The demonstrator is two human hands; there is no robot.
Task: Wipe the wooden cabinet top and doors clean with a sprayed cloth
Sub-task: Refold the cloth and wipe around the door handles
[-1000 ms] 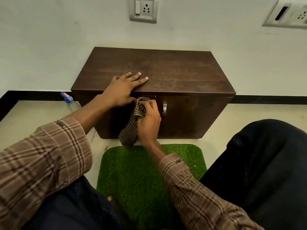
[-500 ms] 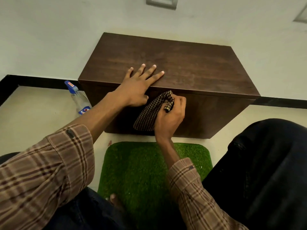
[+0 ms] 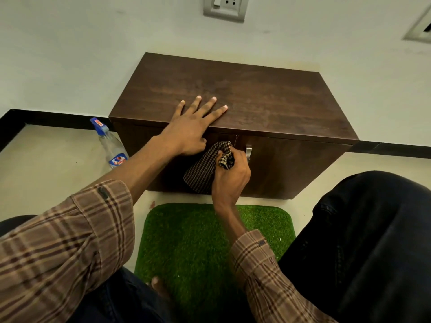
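Note:
A low dark wooden cabinet [image 3: 268, 94] stands on the floor against the white wall. My left hand [image 3: 189, 127] lies flat on the front edge of its top, fingers spread, thumb hanging over the front. My right hand [image 3: 231, 176] is shut on a brown checked cloth [image 3: 203, 170] and presses it against the left door near the middle seam. A metal door handle [image 3: 248, 151] shows just right of the cloth. The left door is mostly hidden by my arms.
A clear spray bottle [image 3: 112, 148] with a blue trigger stands on the floor at the cabinet's left side. A green grass mat [image 3: 198, 241] lies in front of the cabinet. My dark-trousered knee [image 3: 373, 229] fills the right foreground. A wall socket [image 3: 225, 7] sits above.
The cloth has slid along the front of the door, up towards the top edge and now a little lower again. My left hand stays planted on the top. The camera has shifted.

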